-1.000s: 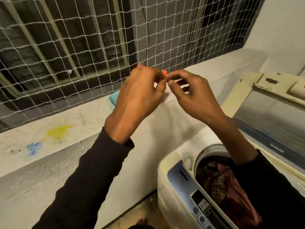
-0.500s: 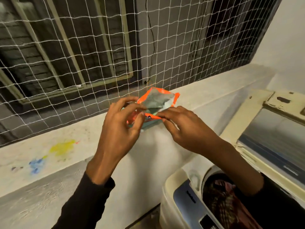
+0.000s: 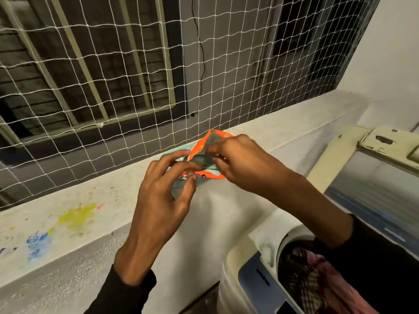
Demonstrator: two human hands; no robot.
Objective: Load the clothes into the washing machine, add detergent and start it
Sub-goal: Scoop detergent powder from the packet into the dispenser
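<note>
Nearest the camera, at the lower right, stands the washing machine (image 3: 235, 282), its round drum mouth open and holding a dark checked and pink heap of clothes (image 3: 317, 284). The right forearm in a dark sleeve (image 3: 374, 257) crosses directly above that mouth, and the machine's raised lid (image 3: 371, 177) stands up behind it on the right. A blue control panel (image 3: 260, 282) runs along the machine's front edge.

Up and to the left of the machine, both hands meet over a concrete ledge (image 3: 95, 200). Between them is a small detergent sachet (image 3: 205, 155), orange along its torn rim and pale teal below, its mouth spread open and facing the camera. The left hand (image 3: 163, 200) pinches the sachet's near-left edge between thumb and fingertips, the other fingers curled loosely. The right hand (image 3: 240, 164) pinches the far-right edge of the opening, fingers bent round the rim. The sachet hangs in the grips, just above the ledge's inner edge and well to the left of the drum mouth.

The ledge carries yellow and blue paint stains (image 3: 74, 216) to the left of the hands. Beyond the ledge, a white netting (image 3: 136, 75) stretches across the whole opening, with a barred window (image 3: 90, 64) behind it. A pale wall (image 3: 390, 41) rises above the machine's lid.
</note>
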